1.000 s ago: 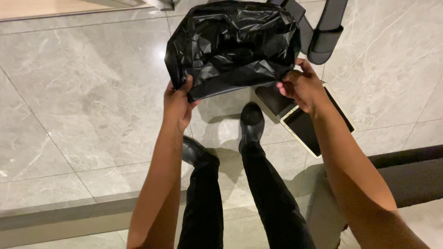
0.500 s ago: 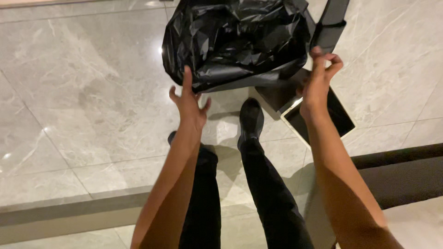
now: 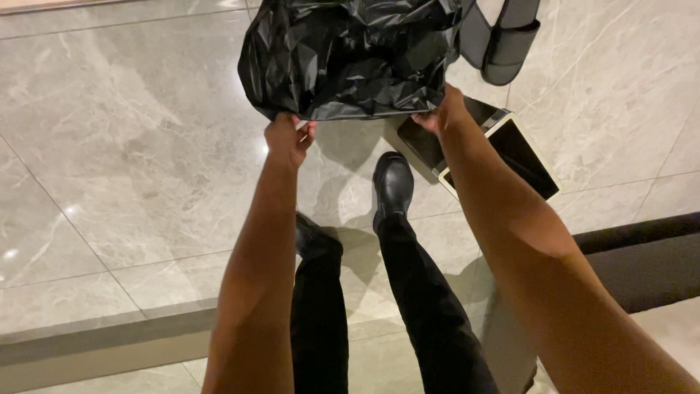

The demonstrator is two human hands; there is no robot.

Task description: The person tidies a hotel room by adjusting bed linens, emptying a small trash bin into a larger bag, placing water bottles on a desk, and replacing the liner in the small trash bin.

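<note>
The big shiny grey marble floor (image 3: 131,146) fills most of what I see from up here. Over it hangs the black plastic bin bag (image 3: 350,55), crinkled and puffy, held out in front of my legs, near the top of the view.

Half a second ago my hands were off the bag, with the fingers spread in the air just under it. Now both are back on its lower edge. So I have hold of the bag again and it hangs stretched between my two hands.

My left hand (image 3: 288,138) pinches the bag's bottom edge at its left end, fingers curled together. My right hand (image 3: 440,117) pinches the same edge at the right end, fingers closed on the plastic.

The bag looks bulgy, but I cannot see inside it, so I cannot tell what it holds.

Beside the bag at the top right is a dark grey bin part (image 3: 503,36). I cannot see into it either. Under my right arm a flat dark panel with a pale rim (image 3: 521,157) lies on the floor. My black shoe (image 3: 392,182) stands just beside it.
</note>
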